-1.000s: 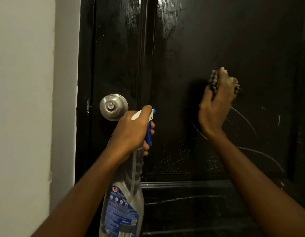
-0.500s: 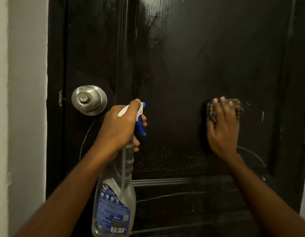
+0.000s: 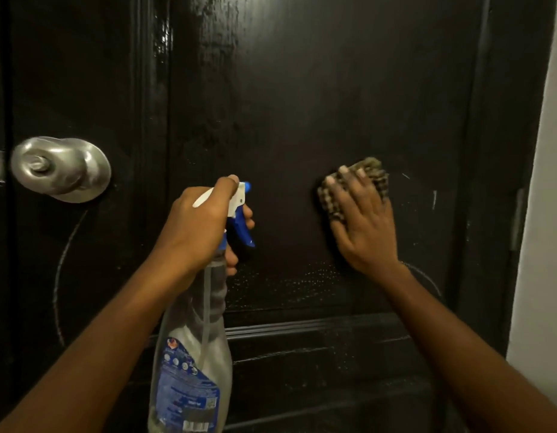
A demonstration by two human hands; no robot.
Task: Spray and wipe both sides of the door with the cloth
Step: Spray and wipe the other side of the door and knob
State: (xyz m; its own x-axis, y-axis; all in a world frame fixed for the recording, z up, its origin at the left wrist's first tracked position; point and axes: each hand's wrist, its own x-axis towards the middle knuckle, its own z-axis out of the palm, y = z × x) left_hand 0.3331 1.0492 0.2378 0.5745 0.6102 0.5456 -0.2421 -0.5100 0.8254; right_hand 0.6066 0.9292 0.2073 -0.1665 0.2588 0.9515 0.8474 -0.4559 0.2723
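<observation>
A glossy black panelled door (image 3: 302, 98) fills the view. My left hand (image 3: 199, 226) grips the neck of a clear spray bottle (image 3: 193, 364) with a white and blue trigger head, nozzle pointed at the door. My right hand (image 3: 361, 223) presses a checked brown cloth (image 3: 372, 171) flat against the middle panel, fingers straight over it. Fine spray droplets speckle the panel just below the cloth and between my hands.
A round silver door knob (image 3: 61, 168) sits at the left of the door. A pale wall (image 3: 543, 245) and the hinge edge run down the right side. Curved wipe streaks mark the door at lower left and lower right.
My right hand has slid the cloth down and toward the left across the panel. The view has shifted right, so the knob now lies at the far left. The bottle stays gripped.
</observation>
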